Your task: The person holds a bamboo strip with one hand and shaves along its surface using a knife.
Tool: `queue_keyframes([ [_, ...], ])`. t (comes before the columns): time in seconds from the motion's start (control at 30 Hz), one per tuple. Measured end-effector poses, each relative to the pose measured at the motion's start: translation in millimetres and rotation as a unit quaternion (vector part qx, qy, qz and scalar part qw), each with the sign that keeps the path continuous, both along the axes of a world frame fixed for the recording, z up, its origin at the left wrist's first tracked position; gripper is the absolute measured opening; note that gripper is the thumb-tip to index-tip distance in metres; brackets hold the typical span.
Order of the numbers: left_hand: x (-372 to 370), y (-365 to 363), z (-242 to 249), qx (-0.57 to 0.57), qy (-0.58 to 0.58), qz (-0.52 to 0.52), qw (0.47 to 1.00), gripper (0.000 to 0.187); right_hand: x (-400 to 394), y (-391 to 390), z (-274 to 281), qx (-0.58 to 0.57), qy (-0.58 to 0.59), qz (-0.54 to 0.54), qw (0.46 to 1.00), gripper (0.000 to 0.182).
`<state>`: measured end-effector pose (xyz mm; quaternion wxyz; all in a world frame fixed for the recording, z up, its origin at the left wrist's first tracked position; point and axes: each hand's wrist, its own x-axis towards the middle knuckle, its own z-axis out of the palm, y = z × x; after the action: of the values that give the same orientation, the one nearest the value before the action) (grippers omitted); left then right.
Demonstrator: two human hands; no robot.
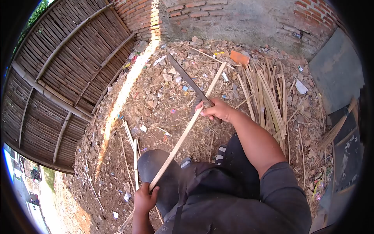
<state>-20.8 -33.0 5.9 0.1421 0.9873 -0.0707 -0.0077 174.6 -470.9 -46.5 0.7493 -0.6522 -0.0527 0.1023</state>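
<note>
My left hand (146, 198) is closed around the lower end of a long, pale bamboo strip (184, 132). The strip slants up and to the right across my bent knee (154, 162). My right hand (219, 110) grips the handle of a machete (186, 78), whose dark blade points up and to the left. The fingers of that hand also meet the strip near its upper part, and blade and strip cross there. Whether the edge touches the wood is hidden by the fingers.
Many split strips (269, 97) lie piled to the right, and a few more strips (135, 160) lie at left. Rubble and litter cover the ground. A bamboo-slat wall (62, 70) stands left, a brick wall (233, 19) behind, and a grey panel (339, 66) at right.
</note>
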Motion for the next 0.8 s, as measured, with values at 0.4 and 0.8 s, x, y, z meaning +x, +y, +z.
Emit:
queue_keyframes([
  [0.4,-65,95,-34,0.073,0.082,0.096,0.989,0.029,-1,-13,13,-0.07,-0.017,-0.107,0.992,0.037],
  [0.8,-31,44,-18,-0.005,0.028,0.067,0.997,0.037,-29,23,48,-0.534,-0.133,0.025,0.835,0.052],
])
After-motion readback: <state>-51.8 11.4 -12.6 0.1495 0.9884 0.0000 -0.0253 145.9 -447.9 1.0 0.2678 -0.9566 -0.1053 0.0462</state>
